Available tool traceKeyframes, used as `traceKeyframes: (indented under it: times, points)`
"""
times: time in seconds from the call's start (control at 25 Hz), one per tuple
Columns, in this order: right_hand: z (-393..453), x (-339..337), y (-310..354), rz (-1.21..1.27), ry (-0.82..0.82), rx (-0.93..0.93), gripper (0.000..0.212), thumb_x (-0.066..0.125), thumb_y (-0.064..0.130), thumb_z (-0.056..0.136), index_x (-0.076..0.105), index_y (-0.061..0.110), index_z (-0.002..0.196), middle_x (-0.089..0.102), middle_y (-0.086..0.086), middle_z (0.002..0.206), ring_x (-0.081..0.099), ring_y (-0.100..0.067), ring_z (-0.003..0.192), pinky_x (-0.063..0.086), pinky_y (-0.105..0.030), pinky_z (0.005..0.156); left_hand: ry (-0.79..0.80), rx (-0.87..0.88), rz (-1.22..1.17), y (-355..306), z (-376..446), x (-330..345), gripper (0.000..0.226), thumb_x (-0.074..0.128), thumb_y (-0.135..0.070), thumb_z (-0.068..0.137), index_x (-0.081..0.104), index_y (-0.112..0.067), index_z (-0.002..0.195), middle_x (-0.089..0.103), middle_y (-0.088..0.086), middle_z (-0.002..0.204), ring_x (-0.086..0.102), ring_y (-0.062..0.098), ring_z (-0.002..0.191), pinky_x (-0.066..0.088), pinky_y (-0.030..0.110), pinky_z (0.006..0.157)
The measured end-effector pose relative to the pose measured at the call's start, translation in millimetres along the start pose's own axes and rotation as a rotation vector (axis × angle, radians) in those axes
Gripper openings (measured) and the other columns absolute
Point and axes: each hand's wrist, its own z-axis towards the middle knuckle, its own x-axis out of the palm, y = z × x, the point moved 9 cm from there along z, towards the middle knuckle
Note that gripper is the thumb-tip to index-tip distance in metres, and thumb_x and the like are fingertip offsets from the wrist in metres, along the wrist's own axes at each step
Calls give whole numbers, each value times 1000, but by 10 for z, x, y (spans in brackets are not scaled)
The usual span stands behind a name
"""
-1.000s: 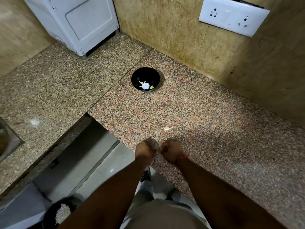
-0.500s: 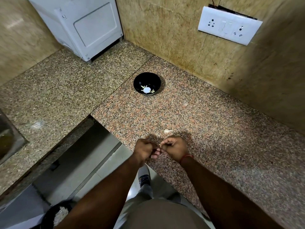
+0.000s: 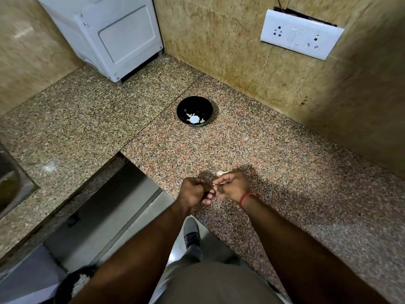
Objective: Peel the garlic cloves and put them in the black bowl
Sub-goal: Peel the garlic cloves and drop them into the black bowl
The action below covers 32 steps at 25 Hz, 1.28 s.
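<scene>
A garlic clove [image 3: 215, 183] sits pinched between the two hands at the near edge of the granite counter [image 3: 285, 172], only a pale sliver of it showing between the fingertips. The left hand [image 3: 194, 191] has its fingers curled tight toward the clove, and the right hand [image 3: 233, 186], with a red thread at the wrist, curls its fingers and thumb around it from the other side; the hands meet knuckle to knuckle, most likely so one steadies the clove while the other picks at its skin. How much skin is off cannot be told. They work over the counter's edge, above the floor gap, where a bin [image 3: 74, 284] stands at the lower left, perhaps for the peelings.

Just beyond the right hand's knuckles a second clove [image 3: 221, 172] lies on the granite, close by, probably waiting its turn.

Well beyond, toward the wall corner, the black bowl [image 3: 184, 106] holds a few pale pieces, likely peeled cloves. It is set clear of the peeling spot. Farther back stand a white appliance [image 3: 114, 36] and a wall socket plate [image 3: 301, 34].
</scene>
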Motion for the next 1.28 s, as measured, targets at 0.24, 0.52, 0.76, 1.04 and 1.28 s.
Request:
traceKeyframes:
  times: [0.24, 0.52, 0.76, 1.04, 1.28]
  points:
    - [-19, -30, 52, -18, -49, -61, 18, 76, -11, 82, 78, 3, 93, 77, -11, 85, 76, -26, 70, 62, -28, 58, -11, -19, -109, -22, -11, -23, 6, 73, 11, 83, 70, 15, 82, 66, 27, 73, 56, 23, 46, 50, 27, 40]
    - [-31, 26, 89, -62, -25, -93, 17, 75, -11, 82, 77, 5, 87, 75, -7, 80, 74, -20, 65, 63, -28, 59, -24, -91, -133, 0, 0, -75, 4, 70, 13, 81, 67, 13, 77, 60, 18, 60, 52, 18, 41, 47, 22, 38]
    - [-45, 41, 122, -86, -22, -131, 15, 75, -13, 82, 77, 2, 84, 75, -10, 80, 75, -25, 65, 63, -32, 59, -81, -85, -104, -31, -6, -82, 9, 70, 14, 82, 68, 12, 74, 60, 17, 56, 52, 18, 40, 47, 22, 37]
    - [-34, 81, 75, -126, -8, -139, 13, 74, -12, 83, 76, 1, 87, 74, -7, 78, 72, -17, 59, 61, -26, 56, -114, -75, -71, 20, 21, -92, 6, 70, 13, 79, 68, 13, 74, 59, 19, 56, 50, 20, 40, 43, 23, 36]
    - [-31, 109, 64, -72, -4, -136, 13, 75, -12, 82, 76, 0, 87, 76, -15, 83, 71, -21, 62, 61, -25, 55, -100, -96, -83, 90, 29, -90, 13, 67, 11, 82, 66, 8, 69, 56, 16, 57, 47, 19, 38, 40, 22, 35]
